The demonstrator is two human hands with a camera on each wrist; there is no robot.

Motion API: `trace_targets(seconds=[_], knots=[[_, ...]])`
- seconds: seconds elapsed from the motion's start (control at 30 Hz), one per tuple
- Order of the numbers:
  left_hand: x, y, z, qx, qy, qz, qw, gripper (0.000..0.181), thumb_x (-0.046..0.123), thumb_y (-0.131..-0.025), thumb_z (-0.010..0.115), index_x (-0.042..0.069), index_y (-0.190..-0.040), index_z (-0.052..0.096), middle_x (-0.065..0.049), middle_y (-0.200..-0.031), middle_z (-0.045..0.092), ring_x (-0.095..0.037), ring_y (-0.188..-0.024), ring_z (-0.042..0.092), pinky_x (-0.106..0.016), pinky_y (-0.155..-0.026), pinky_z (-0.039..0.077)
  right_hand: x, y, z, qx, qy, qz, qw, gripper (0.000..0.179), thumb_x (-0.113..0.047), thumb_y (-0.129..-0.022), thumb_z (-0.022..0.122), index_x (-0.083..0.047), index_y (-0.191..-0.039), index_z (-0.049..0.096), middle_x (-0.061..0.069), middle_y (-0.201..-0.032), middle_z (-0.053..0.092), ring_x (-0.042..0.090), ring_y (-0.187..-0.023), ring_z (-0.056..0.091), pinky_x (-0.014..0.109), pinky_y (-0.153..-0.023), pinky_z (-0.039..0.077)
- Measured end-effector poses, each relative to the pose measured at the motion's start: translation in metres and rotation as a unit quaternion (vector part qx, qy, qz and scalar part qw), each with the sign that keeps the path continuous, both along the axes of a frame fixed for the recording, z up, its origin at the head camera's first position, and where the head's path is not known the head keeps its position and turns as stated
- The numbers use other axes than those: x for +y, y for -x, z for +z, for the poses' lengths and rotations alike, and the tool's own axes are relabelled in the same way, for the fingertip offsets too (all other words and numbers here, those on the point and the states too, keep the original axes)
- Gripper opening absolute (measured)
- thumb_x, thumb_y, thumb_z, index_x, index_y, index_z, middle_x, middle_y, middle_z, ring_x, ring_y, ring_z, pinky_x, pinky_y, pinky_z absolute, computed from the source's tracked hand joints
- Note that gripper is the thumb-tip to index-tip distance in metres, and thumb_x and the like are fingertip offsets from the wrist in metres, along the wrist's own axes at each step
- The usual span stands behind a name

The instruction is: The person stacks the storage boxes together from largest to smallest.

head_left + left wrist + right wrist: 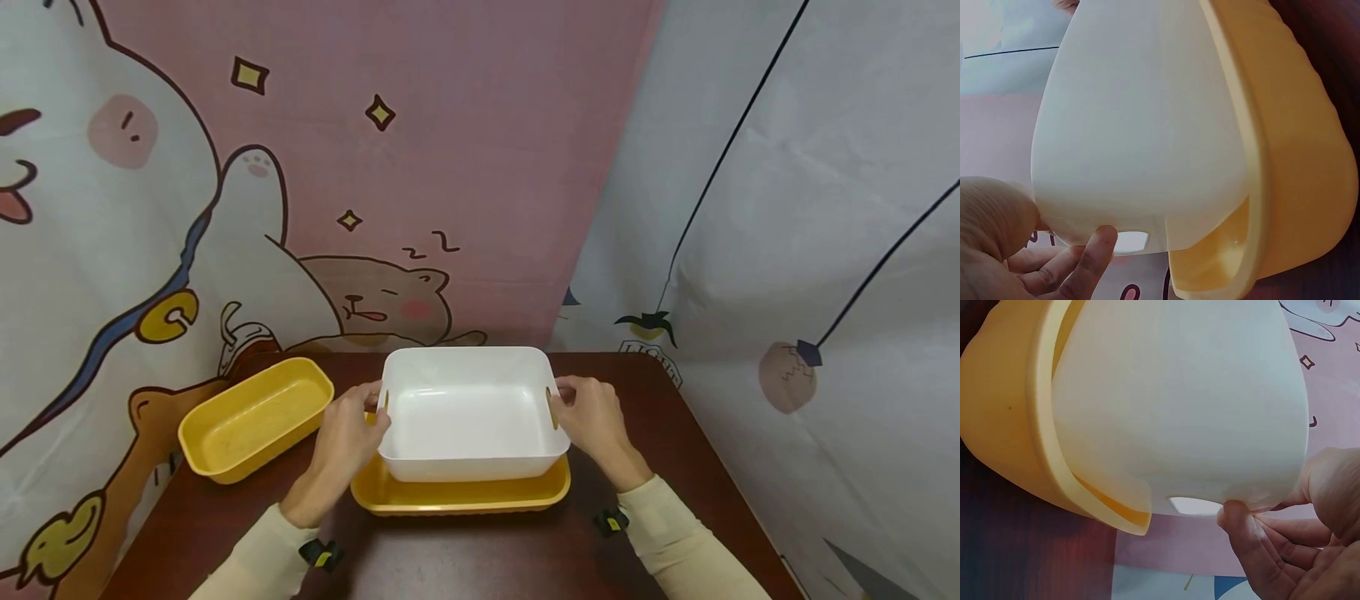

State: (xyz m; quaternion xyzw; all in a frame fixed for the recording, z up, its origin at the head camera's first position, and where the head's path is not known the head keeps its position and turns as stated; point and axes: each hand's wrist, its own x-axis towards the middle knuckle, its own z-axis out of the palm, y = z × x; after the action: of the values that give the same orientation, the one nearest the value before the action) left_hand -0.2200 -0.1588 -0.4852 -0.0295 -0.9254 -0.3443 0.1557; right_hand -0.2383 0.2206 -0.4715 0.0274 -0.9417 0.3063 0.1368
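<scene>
A white rectangular plastic basin [472,468] with a slot in each end sits partly inside a yellow basin [461,500], its rim standing well above the yellow one. At its left end, my left hand [347,435] pinches the wall by the slot between thumb and fingers. My right hand [597,421] grips the opposite end the same way. In the left wrist view, the white basin's lower part [1141,125] dips into the yellow basin [1304,137]; the right wrist view has this from the other end. Whether its bottom touches the yellow floor is hidden.
A second yellow basin [255,417] lies at an angle on the left of the dark brown table [427,558]. Behind the table hangs a pink printed cloth [510,208], and a pale one [810,250] runs along the right side.
</scene>
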Motion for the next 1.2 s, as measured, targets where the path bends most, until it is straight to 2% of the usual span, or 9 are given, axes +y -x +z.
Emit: trace_targets(seconds=[0.3,0.57,0.8,1.07,1.2], knots=[[-0.001,-0.002,-0.004,-0.005,0.000,0.001,1.0000,0.048,0.002,-0.100,0.082,-0.007,-0.147,0.074,-0.025,-0.122,0.084,-0.039,-0.100,0.078,-0.041,-0.081,0.067,-0.002,-0.002,-0.003,-0.008,-0.007,-0.005,0.9999,0.025,-0.011,-0.105,0.082,0.001,-0.127,0.087,0.019,-0.104,0.087,0.022,-0.071,0.069,0.037,-0.069,0.070],[-0.002,-0.004,-0.006,-0.016,-0.007,0.003,0.9998,0.050,0.003,-0.101,0.081,-0.006,-0.149,0.073,-0.024,-0.123,0.084,-0.040,-0.103,0.079,-0.046,-0.085,0.070,-0.003,-0.003,-0.005,0.003,-0.005,0.002,1.0000,0.025,-0.009,-0.104,0.083,0.003,-0.126,0.087,0.019,-0.103,0.087,0.023,-0.073,0.071,0.042,-0.073,0.072],[-0.004,-0.005,-0.008,-0.017,-0.003,0.008,0.9998,0.053,0.003,-0.100,0.082,-0.005,-0.152,0.073,-0.023,-0.122,0.084,-0.036,-0.099,0.077,-0.041,-0.081,0.067,-0.004,-0.003,-0.007,0.000,-0.009,0.001,1.0000,0.026,-0.009,-0.103,0.083,0.003,-0.127,0.086,0.019,-0.104,0.087,0.022,-0.073,0.071,0.041,-0.073,0.072],[-0.005,-0.005,-0.012,-0.011,0.002,0.008,0.9999,0.052,0.003,-0.099,0.083,-0.006,-0.149,0.074,-0.024,-0.122,0.084,-0.037,-0.102,0.079,-0.051,-0.090,0.071,-0.006,-0.003,-0.011,0.001,-0.015,-0.001,0.9999,0.026,-0.009,-0.103,0.084,0.003,-0.126,0.087,0.019,-0.104,0.088,0.022,-0.073,0.072,0.042,-0.073,0.072],[-0.006,-0.005,-0.014,-0.013,0.004,0.008,0.9999,0.050,0.004,-0.099,0.083,-0.006,-0.148,0.074,-0.023,-0.121,0.084,-0.037,-0.101,0.079,-0.050,-0.089,0.071,-0.006,-0.003,-0.012,-0.005,-0.017,-0.004,0.9998,0.027,-0.009,-0.103,0.084,0.003,-0.127,0.087,0.019,-0.104,0.088,0.022,-0.074,0.072,0.042,-0.074,0.072]])
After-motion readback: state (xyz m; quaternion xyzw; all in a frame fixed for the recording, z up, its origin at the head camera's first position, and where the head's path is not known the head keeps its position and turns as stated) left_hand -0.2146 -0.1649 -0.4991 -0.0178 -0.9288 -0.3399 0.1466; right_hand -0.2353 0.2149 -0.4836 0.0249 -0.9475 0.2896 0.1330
